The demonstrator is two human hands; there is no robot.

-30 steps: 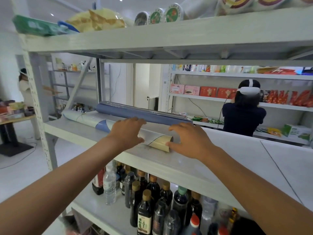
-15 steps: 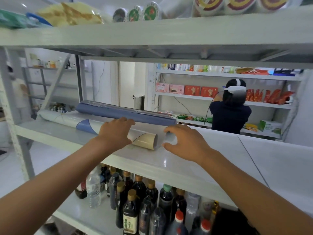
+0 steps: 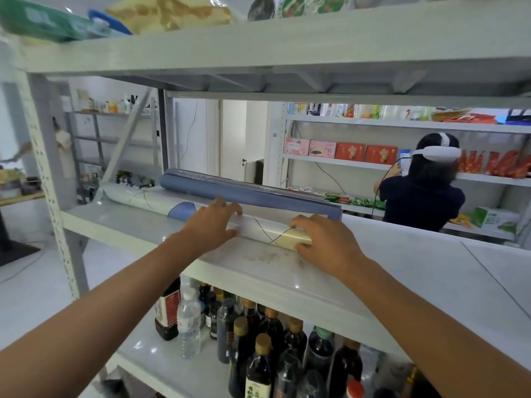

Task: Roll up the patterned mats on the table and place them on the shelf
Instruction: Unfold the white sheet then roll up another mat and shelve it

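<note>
- Half a second back, my right hand (image 3: 324, 239) lay on the bare shelf (image 3: 258, 262) just past the roll's end; now it has closed over the cream end of the rolled patterned mat (image 3: 258, 228)
- My left hand (image 3: 212, 222) stays near mid-length, fingers draped over the top and thumb against the near side, so both hands cup the roll
- I judge it to be light, thin, slick sheet. It is springy enough to unroll if let go and soft enough to dent, so I would hold it round its body at two spread points, not by the open end
- Its long axis runs along the shelf, far end to my left and cream end to my right. It lies parallel to the blue roll (image 3: 247, 193) just behind; I cannot tell whether they touch
</note>
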